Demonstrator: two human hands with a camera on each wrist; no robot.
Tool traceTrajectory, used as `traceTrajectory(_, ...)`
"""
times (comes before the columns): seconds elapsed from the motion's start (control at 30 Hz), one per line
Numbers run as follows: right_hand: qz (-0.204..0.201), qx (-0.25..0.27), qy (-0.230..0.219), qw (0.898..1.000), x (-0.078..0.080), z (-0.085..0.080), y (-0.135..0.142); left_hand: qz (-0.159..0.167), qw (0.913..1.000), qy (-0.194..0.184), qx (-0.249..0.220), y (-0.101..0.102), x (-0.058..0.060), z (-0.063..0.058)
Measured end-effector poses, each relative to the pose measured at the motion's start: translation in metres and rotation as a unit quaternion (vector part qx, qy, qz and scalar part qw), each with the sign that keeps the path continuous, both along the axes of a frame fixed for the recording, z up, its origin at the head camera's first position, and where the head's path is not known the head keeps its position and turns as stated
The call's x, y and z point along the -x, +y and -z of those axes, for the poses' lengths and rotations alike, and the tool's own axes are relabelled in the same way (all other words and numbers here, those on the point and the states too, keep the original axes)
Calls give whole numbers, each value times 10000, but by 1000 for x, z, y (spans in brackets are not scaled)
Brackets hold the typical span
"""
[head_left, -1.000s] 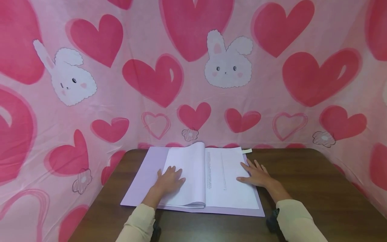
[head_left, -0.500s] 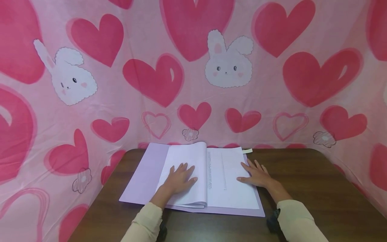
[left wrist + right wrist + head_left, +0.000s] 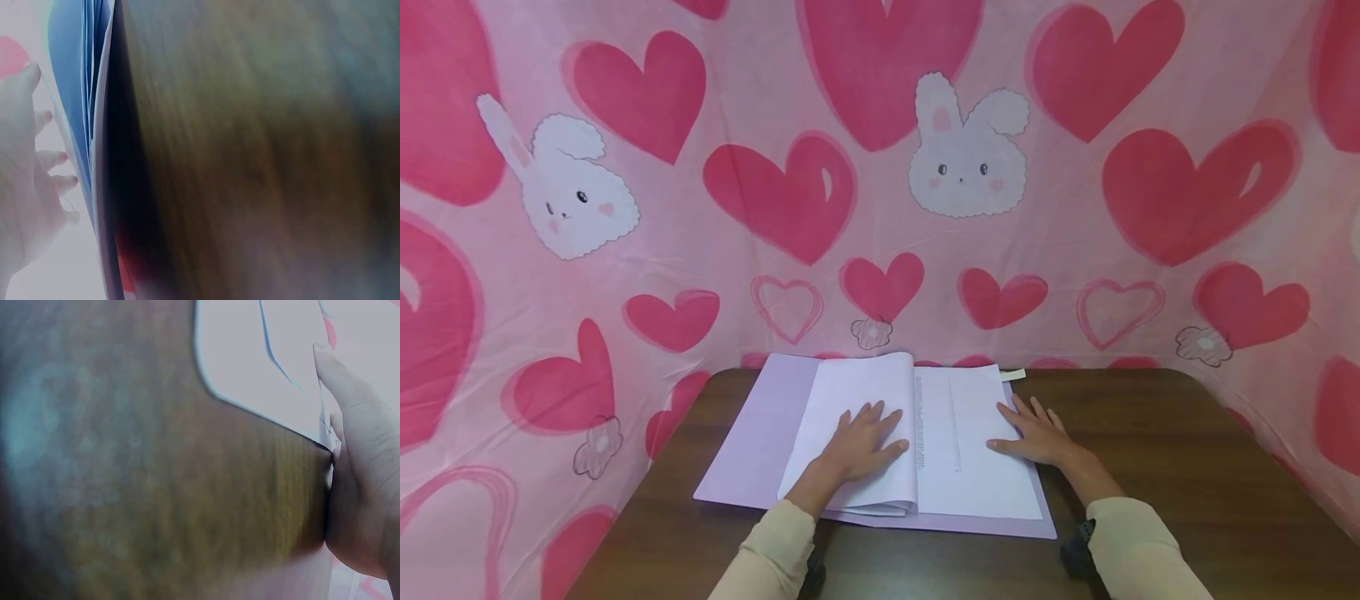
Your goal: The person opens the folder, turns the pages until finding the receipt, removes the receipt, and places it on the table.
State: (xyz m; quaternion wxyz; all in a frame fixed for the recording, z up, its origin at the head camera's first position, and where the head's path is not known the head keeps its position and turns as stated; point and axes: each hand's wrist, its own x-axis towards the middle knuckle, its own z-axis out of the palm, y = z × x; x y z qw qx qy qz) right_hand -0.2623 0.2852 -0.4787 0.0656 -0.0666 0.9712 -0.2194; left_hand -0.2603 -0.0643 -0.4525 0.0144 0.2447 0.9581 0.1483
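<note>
A lilac folder [image 3: 752, 433] lies spread on the dark wooden table, holding white sheets. On its left side the turned pages [image 3: 842, 383] bulge up towards the fold. My left hand [image 3: 861, 446] rests on them with fingers spread, its thumb close to the fold. The right-hand page [image 3: 985, 492] carries columns of small print. Across that page's right edge lies my right hand [image 3: 1033, 433], fingers extended and holding nothing. In the left wrist view, the left hand [image 3: 28, 162] shows beside the layered page edges. The right wrist view shows the right hand [image 3: 369, 450] at the folder's edge.
A pale sticky tab [image 3: 1013, 375] juts from the page's upper right edge. The brown table [image 3: 1187, 467] extends to both sides of the folder. Behind it hangs a pink cloth [image 3: 1060, 308] printed with hearts and rabbits.
My left hand has slid right across the left pages towards the fold. The folder's left cover has shifted slightly. My right hand has stayed in place.
</note>
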Motion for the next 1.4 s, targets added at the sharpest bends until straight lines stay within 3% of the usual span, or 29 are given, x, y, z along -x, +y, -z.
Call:
traceTrajectory(0.33, -39, 82, 36, 10000, -2, 0, 0, 219, 9993, 265, -110, 10, 0, -6)
traceTrajectory(0.63, 5, 54, -19, 10000, 0, -7, 0, 168, 9992, 248, 280, 11, 4, -11)
traceTrajectory(0.83, 4, 78, -38, 10000, 0, -5, -2, -49, 9985, -308, 454, 1, 4, -5)
traceTrajectory(1.17, 44, 107, -114, 9999, -3, -10, -2, -172, 9934, -1091, 320, -10, 5, -4)
traceTrajectory(1.4, -102, -90, -20, 9999, 0, -16, -7, -219, 9919, -1177, 432, -9, 2, -4)
